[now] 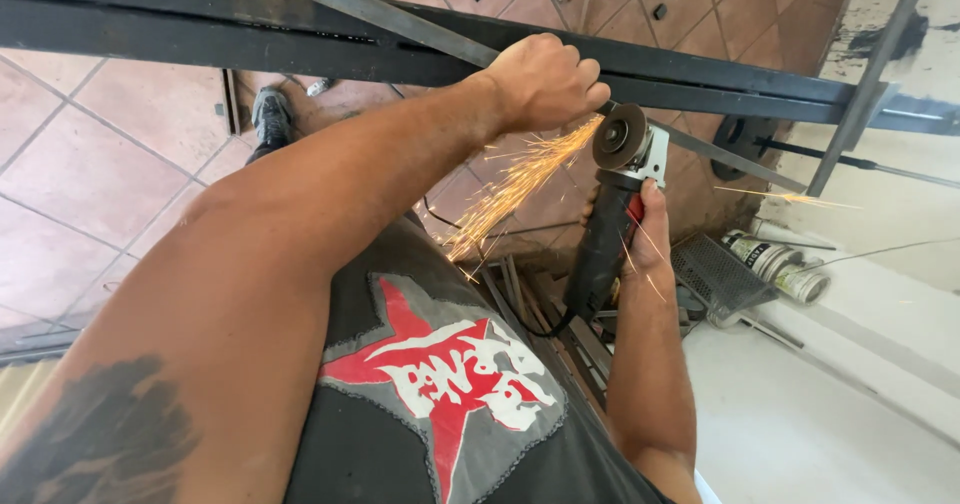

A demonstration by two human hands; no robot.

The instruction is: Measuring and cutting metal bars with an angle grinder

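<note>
Right now your left hand (545, 82) is fisted tight around the flat steel bar (400, 24), which runs on a slant from upper left down to lower right — its long axis passes straight under the grinder. Your right hand (650, 234) is wrapped around the angle grinder (612, 214); its disc (620, 136) seems to touch the bar just right of your left fist, throwing sparks (510, 189) back toward you.

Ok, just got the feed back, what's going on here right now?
A person is cutting or grinding a thin flat metal bar with an angle grinder. The right hand holds the grinder's black body, its disc against the bar, and sparks spray down toward the tiled floor. The left hand is closed around the same bar just beside the disc. Behind it runs a dark steel frame; two spray cans lie below on the right.
</note>
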